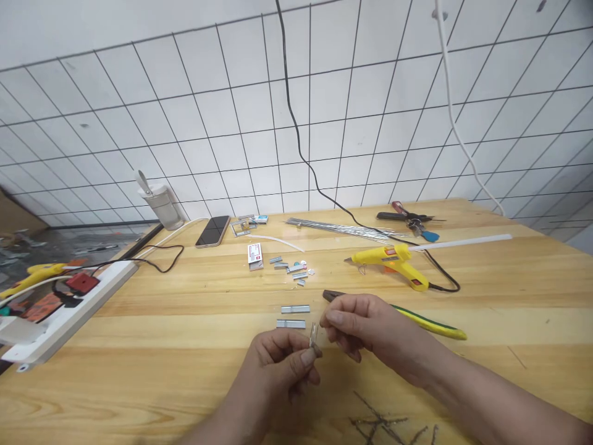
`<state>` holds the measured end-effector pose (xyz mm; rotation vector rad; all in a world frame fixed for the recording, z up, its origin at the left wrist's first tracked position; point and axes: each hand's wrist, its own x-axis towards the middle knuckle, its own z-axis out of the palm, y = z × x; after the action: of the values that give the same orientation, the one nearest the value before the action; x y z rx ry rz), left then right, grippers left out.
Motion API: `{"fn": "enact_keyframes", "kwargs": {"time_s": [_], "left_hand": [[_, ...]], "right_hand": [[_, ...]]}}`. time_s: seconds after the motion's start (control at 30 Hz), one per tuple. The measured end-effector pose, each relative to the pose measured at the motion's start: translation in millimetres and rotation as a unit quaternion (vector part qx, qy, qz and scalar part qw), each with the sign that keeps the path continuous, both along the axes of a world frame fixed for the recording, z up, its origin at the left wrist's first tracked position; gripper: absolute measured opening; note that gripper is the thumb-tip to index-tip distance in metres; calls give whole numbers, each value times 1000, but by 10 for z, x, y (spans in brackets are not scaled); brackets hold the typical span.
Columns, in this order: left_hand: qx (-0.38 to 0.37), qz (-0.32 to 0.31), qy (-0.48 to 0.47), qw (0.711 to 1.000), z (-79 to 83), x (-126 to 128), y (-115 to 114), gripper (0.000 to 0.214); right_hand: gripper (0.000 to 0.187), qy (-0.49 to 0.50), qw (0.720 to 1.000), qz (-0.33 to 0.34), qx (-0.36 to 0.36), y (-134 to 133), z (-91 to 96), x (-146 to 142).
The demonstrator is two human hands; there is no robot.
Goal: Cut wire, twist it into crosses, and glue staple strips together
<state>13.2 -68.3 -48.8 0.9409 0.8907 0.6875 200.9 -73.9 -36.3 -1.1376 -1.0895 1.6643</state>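
My left hand (pixel 285 361) is closed, with a small shiny metal piece, which looks like a strip of staples (pixel 314 334), pinched upright between thumb and forefinger. Just right of that piece, my right hand (pixel 359 321) has thumb and forefinger pressed together; whatever may be between them is too small to make out. Two staple strips (pixel 295 309) lie side by side beyond my left hand. Behind my right hand rest pliers with yellow-green handles (pixel 435 323), partly covered by the hand. Dark twisted wire bits (pixel 380 425) lie at the near edge.
Farther back are shorter staple pieces (pixel 293 268), a small staple box (pixel 254 256), a phone (pixel 213 231) and a bundle of metal rods (pixel 338 229). A yellow glue gun (pixel 393 259) trails a black cord. A power strip (pixel 92 309) and a cup (pixel 162 205) stand left; keys (pixel 416 226) lie back right.
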Motion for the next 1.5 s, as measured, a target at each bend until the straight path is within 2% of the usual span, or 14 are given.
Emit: {"fn": "enact_keyframes", "kwargs": {"time_s": [0.53, 0.87, 1.1, 1.27, 1.5], "left_hand": [[67, -40, 46, 996, 17, 3, -11, 27], [50, -63, 31, 996, -1, -6, -8, 26], [46, -49, 39, 997, 11, -32, 4, 26], [61, -61, 36, 996, 7, -21, 19, 29], [77, -80, 36, 993, 11, -2, -10, 31]], "right_hand": [[28, -130, 991, -11, 4, -61, 41, -133], [31, -61, 998, -17, 14, -104, 16, -166], [35, -111, 994, -11, 4, -94, 2, -150], [37, -96, 995, -20, -20, -101, 5, -165], [33, -91, 995, -32, 13, -134, 10, -190]]}}
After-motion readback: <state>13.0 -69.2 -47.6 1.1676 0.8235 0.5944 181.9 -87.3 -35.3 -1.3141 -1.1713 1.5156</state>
